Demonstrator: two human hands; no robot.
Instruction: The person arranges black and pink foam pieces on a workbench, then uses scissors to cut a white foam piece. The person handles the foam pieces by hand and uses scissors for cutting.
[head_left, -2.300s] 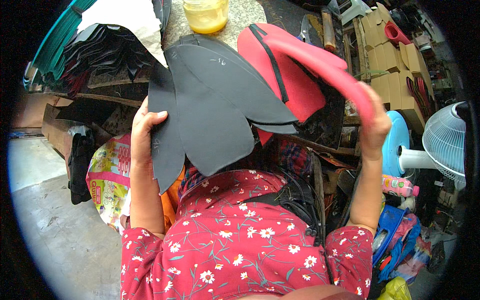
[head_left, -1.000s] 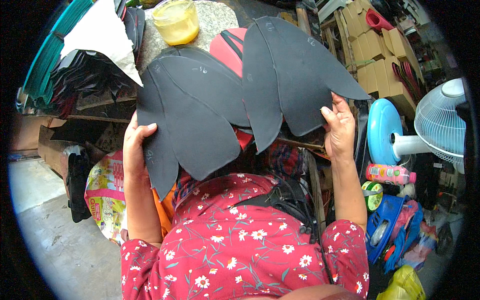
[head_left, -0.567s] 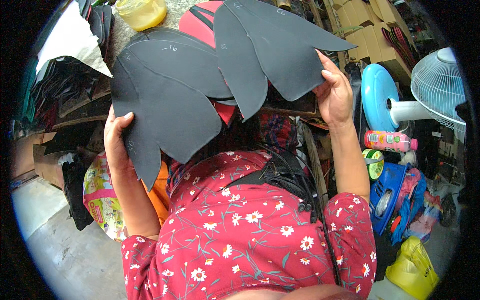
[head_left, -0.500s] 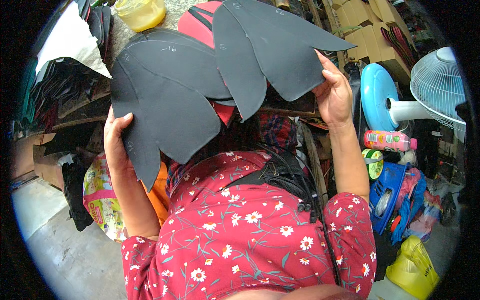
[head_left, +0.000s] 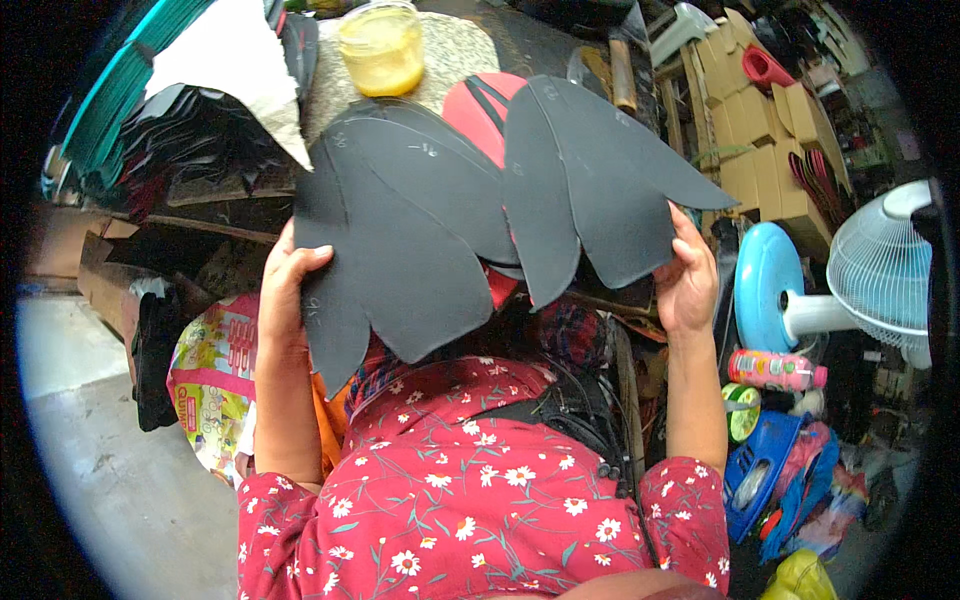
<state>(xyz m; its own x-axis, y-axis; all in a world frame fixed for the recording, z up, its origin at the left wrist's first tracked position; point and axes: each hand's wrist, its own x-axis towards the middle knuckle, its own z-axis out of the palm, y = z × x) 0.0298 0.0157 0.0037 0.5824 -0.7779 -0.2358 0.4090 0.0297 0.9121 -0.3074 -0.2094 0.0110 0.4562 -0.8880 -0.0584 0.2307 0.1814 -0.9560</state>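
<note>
Two matte black cut sheet pieces with curved, pointed lobes, seams and light chalk marks are spread in front of me. My left hand grips the outer edge of the left black piece, thumb on top and the other fingers mostly hidden beneath. With my right hand I pinch the outer edge of the right black piece. The two pieces meet near the middle. Partly covered behind them, a red piece with black straps shows above, and a bit of red also peeks out below the join.
A tub of yellow stuff stands on a stone slab beyond the pieces. At left, a white sheet lies over stacked black pieces. A fan, a pink bottle and a blue basket are at right.
Both hands and the black pieces sit lower in the picture and slightly to the right, as the whole view has shifted. More of the tub and stone slab shows. The grip looks the same.
</note>
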